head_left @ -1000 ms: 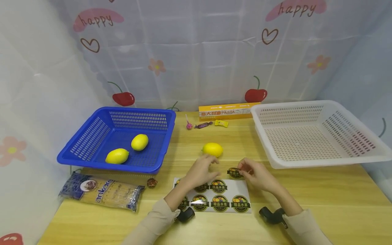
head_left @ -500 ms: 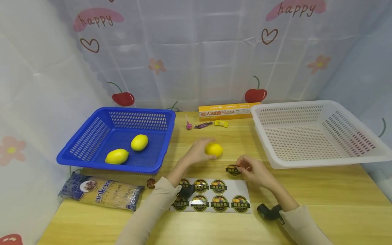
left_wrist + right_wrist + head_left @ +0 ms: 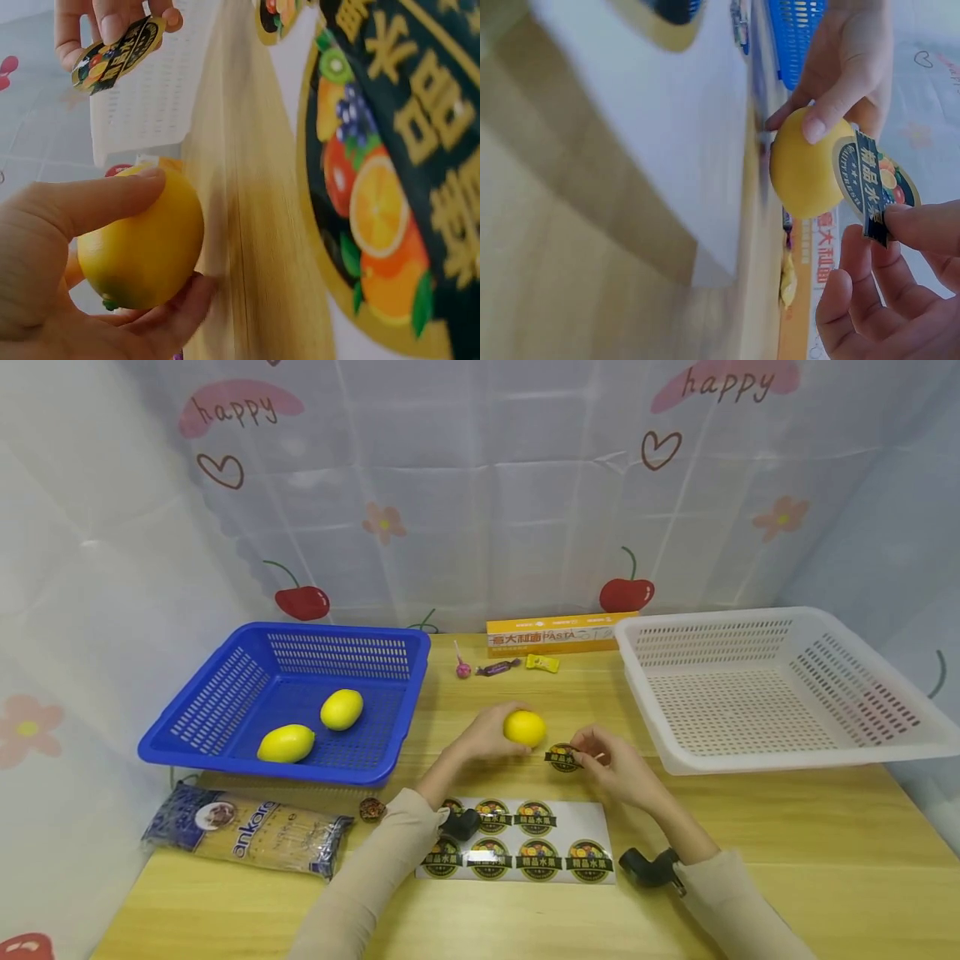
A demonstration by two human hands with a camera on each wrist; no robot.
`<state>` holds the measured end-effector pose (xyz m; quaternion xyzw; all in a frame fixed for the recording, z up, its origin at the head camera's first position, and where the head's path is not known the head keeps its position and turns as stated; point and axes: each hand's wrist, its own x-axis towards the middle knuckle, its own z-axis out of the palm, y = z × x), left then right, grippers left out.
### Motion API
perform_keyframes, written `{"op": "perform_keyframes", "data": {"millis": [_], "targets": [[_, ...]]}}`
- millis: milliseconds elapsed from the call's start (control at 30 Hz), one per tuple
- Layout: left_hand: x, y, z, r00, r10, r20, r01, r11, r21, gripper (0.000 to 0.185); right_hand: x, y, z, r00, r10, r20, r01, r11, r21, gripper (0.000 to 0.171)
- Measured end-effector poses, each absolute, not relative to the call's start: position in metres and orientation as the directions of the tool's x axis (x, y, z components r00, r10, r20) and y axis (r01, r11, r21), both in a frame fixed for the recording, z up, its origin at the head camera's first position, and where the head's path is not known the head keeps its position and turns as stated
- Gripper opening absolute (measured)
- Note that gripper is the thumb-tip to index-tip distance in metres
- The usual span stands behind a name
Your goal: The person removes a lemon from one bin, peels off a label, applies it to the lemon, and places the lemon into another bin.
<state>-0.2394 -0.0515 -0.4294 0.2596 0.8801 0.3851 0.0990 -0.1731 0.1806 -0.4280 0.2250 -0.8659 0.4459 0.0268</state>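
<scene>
In the head view a yellow lemon [image 3: 527,728] is gripped by my left hand [image 3: 487,732], thumb on the near side. The left wrist view shows the lemon [image 3: 146,240] between thumb and curled fingers, its green tip pointing down. My right hand [image 3: 617,767] pinches a round black and gold fruit sticker [image 3: 562,757] by its edge, just right of the lemon. A sheet of matching stickers [image 3: 517,878] lies flat on the table below both hands. The right wrist view has the sticker [image 3: 871,180] overlapping the lemon's side; whether they touch I cannot tell.
A blue basket [image 3: 405,727] with two lemons [image 3: 287,743] stands at left, a white basket [image 3: 660,727] at right. An orange pasta box [image 3: 558,635], a lollipop [image 3: 463,669] and wrapped candies [image 3: 498,667] line the back. A noodle bag [image 3: 251,831] and a small brown ball [image 3: 371,810] lie front left.
My left hand has moved up from over the sticker sheet and taken hold of the lemon. My right hand has carried the sticker up and left, closer to the lemon.
</scene>
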Motion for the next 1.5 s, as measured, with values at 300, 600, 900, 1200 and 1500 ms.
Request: {"op": "perform_keyframes", "data": {"millis": [300, 600, 900, 1200, 1500], "targets": [[-0.245, -0.055, -0.422, -0.925, 0.372, -0.079, -0.01, 0.183, 0.983, 0.06, -0.185, 0.168, -0.412, -0.891, -0.283, 0.356, -0.444, 0.371, -0.816, 0.011], [-0.252, -0.046, -0.401, -0.908, 0.379, -0.178, -0.283, -0.244, 0.928, 0.048, -0.193, 0.146, -0.368, -0.9, -0.22, 0.376, -0.43, 0.315, -0.846, 0.012], [-0.258, -0.041, -0.393, -0.915, 0.349, -0.203, -0.294, -0.233, 0.927, 0.044, -0.201, 0.128, -0.344, -0.87, -0.238, 0.433, -0.491, 0.321, -0.81, 0.013], [-0.256, -0.037, -0.386, -0.927, 0.312, -0.209, -0.285, -0.219, 0.933, 0.055, -0.226, 0.123, -0.359, -0.867, -0.247, 0.433, -0.497, 0.367, -0.786, 0.013], [-0.25, -0.033, -0.385, -0.936, 0.321, -0.147, -0.218, -0.2, 0.955, 0.069, -0.228, 0.119, -0.356, -0.857, -0.248, 0.452, -0.516, 0.436, -0.737, 0.014]]}}
